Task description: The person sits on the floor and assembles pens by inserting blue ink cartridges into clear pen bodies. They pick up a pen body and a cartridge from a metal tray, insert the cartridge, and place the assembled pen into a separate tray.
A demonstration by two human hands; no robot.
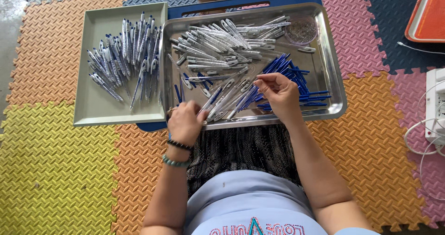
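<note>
My left hand [185,121] is closed around a bunch of white pen barrels [222,103] that fan out over the front of the steel tray [331,77]. My right hand [278,92] hovers over the tray's front middle, fingertips pinched on the tip of one of those pens. Blue refills [296,75] lie in a heap just right of it. More clear and white pen barrels [222,42] are piled at the back of the tray. Finished blue-and-white pens [123,61] lie in the grey tray [92,110] on the left.
A small clear round dish [302,30] of tiny parts sits in the steel tray's back right corner. Both trays rest on a blue lap table [241,2] over coloured foam floor mats. An orange tray [429,15] and a white power strip with cables [435,110] lie at right.
</note>
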